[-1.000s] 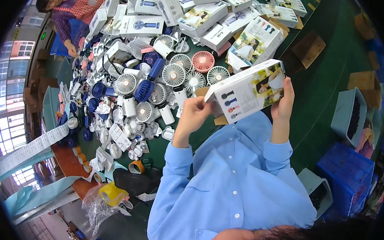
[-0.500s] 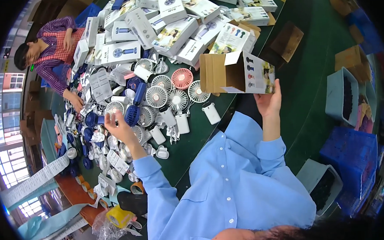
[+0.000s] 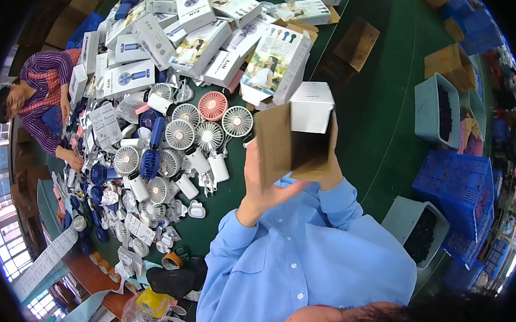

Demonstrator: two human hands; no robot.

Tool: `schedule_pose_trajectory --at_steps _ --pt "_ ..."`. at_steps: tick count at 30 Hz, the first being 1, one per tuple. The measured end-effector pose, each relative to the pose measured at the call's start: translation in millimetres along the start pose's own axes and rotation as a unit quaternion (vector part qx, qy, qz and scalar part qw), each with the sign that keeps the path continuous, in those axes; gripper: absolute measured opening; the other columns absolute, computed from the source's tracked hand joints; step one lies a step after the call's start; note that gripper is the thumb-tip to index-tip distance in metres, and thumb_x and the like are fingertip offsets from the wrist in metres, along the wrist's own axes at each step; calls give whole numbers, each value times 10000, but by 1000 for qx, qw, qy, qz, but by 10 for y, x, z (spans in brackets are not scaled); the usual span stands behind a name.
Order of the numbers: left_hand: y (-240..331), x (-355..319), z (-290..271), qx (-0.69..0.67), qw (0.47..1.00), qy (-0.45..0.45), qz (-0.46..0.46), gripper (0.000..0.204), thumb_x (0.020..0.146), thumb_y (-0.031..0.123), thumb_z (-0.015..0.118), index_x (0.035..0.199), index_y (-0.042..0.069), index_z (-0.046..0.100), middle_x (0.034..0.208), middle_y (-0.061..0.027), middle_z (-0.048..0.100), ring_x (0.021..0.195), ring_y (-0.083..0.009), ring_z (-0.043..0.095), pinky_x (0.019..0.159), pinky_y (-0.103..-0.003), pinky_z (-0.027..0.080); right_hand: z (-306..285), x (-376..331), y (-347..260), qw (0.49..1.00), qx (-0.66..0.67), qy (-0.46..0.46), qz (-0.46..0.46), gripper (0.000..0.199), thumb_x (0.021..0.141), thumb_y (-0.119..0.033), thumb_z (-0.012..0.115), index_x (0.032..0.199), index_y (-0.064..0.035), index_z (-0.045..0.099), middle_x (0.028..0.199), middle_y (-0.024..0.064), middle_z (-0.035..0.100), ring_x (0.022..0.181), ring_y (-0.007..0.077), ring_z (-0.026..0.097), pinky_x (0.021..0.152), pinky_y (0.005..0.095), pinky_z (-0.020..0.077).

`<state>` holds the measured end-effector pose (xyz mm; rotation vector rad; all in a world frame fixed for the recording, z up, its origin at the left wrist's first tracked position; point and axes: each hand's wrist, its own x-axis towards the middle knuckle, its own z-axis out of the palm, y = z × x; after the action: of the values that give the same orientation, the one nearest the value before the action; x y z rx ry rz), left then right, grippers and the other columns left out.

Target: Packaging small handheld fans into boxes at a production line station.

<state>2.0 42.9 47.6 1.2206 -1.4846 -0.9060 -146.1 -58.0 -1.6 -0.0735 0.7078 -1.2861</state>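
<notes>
While both hands, left hand point(image 3: 258, 190) and right hand point(image 3: 331, 172), grasp the open carton point(image 3: 295, 141) at frame centre, boxing seems underway; a fan point(image 3: 236, 122) likely goes in next

Both arms are bending up at the elbows in blue sleeves, hands raised together in front of the chest. The left hand point(image 3: 259, 187) is curling in, fingers closed and gripping. The right hand point(image 3: 330, 172) is mostly hidden, gripping from the far side.
</notes>
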Motion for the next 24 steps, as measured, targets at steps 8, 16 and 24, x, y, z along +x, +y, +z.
schedule_pose_trajectory --at_steps 8,16,24 --pt "-251 120 232 -5 990 132 -40 704 700 99 789 1280 -2 403 1242 -131 501 1101 -212 517 911 -334 439 -24 -203 228 990 -64 -124 -31 418 981 -301 385 1315 -49 400 1282 70 495 1181 173 470 1010 335 351" --pt "-266 403 -389 -228 960 141 -79 699 788 228 637 1344 -17 293 1238 -131 486 1127 -213 495 964 -348 386 -74 -254 -60 926 -249 -283 14 793 784 -356 659 1403 -31 286 1059 84 579 1010 156 544 942 292 384" --pt "-171 439 -223 -207 961 89 -161 614 820 92 626 1330 -18 301 1208 -125 516 1096 -181 520 927 -300 422 -46 -270 -37 930 -275 -243 14 505 833 -160 620 1268 29 449 1073 95 586 992 146 562 902 279 443"
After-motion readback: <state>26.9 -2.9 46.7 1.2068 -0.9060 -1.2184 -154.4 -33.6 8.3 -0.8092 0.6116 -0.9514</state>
